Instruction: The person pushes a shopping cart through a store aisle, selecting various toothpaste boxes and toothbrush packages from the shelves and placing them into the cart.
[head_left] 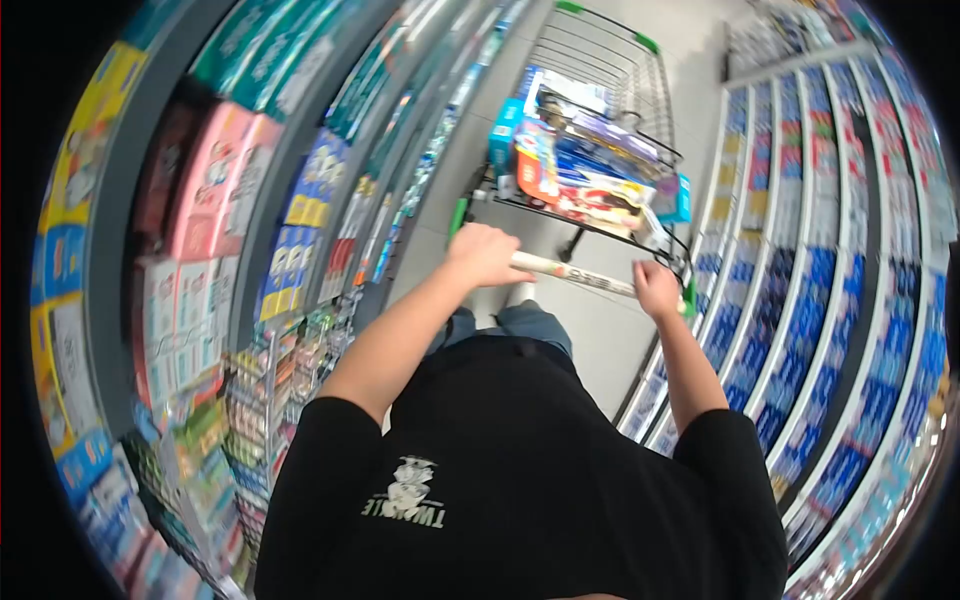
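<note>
Left: tall dark-grey-edged shelving (118, 200) packed with colourful boxed goods, curved by the lens. Right: white-railed shelving (800, 66), rows of mostly blue packets, blurry. Pale grey tile floor (610, 345) between. Black wire shopping cart with green plastic corners (647, 43) sits directly ahead in the aisle, right side nearer the blue rows. Heap of mixed packages (590, 165) at the cart's near end, far end mostly bare wire; labels too blurred to read. Narrow whitish printed handlebar (565, 268) slants down to the right. Left hand (484, 254) grasps its left end, right hand (656, 290) is curled round near its right end; finger undersides hidden.

Handling, my judgement: even pressure from both hands keeps the cart straight; steer slightly left for shelf clearance; go gently on turns, heap looks loose and could slide.
</note>
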